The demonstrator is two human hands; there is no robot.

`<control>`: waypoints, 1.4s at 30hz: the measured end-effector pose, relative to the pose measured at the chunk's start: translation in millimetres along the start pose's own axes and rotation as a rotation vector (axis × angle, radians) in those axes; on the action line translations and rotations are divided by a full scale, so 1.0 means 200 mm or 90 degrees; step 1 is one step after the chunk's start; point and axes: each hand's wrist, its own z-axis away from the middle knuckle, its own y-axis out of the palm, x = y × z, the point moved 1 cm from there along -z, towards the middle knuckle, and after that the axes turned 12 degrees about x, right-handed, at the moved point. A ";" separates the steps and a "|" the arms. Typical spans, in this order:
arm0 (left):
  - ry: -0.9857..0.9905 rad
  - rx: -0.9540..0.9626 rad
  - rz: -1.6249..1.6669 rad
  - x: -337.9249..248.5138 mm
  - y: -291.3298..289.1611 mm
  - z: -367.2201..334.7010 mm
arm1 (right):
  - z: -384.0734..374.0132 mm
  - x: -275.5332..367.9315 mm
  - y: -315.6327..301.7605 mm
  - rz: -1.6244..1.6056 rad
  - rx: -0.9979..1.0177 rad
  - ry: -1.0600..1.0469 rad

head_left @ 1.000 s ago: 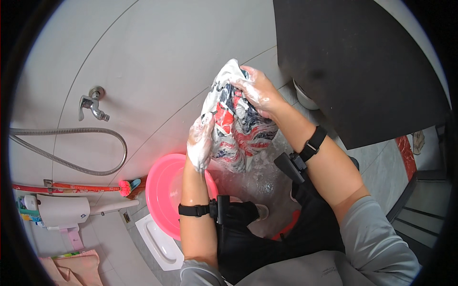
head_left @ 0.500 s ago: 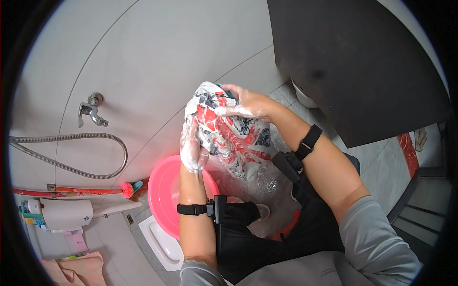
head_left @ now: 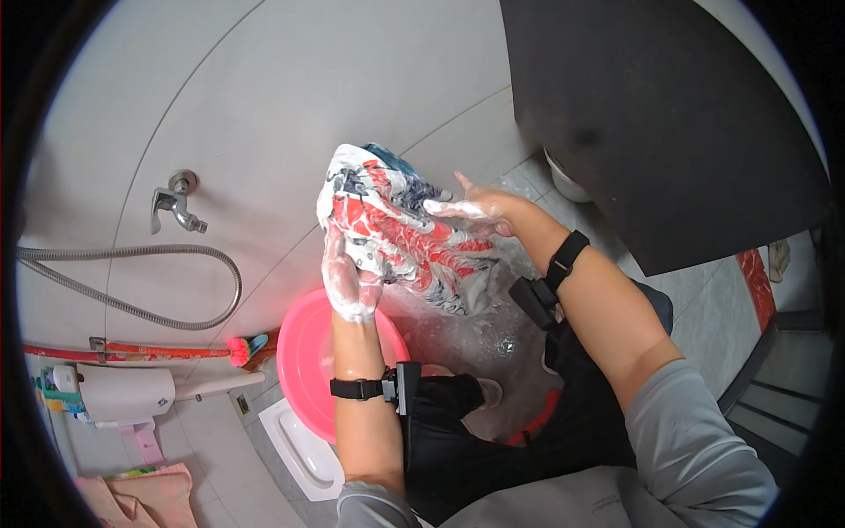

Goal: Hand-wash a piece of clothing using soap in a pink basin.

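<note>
A wet garment (head_left: 396,229), white with red and dark printed patches, hangs in front of me, streaked with suds. Its upper edge shows a teal part. My left hand (head_left: 350,277), coated in foam, grips the garment's left side from below; the fingertips are partly behind the fabric. At the garment's right edge is my right hand (head_left: 480,211), also foamy, with fingers and thumb spread apart and not closed on the cloth. Foamy water (head_left: 506,339) lies beneath the garment.
A pink basin (head_left: 299,352) stands below my left forearm, beside a white squat toilet (head_left: 299,449). A wall tap (head_left: 180,207) and metal hose (head_left: 176,253) are at the left. A dark panel (head_left: 669,132) juts in at upper right, near a white bucket (head_left: 563,180).
The garment has shifted left and slightly up with my left hand. My right hand has come away from its face to the right edge, fingers spreading.
</note>
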 end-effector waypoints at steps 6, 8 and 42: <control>-0.032 -0.021 0.007 0.00 -0.04 -0.04 | 0.00 0.18 0.18 -0.178 0.178 -0.063; -0.030 0.000 0.019 0.01 -0.04 -0.03 | 0.00 0.17 0.21 -0.137 0.177 -0.135; -0.192 -0.184 0.070 0.50 -0.15 -0.07 | -0.22 0.01 0.48 0.307 -0.483 -0.418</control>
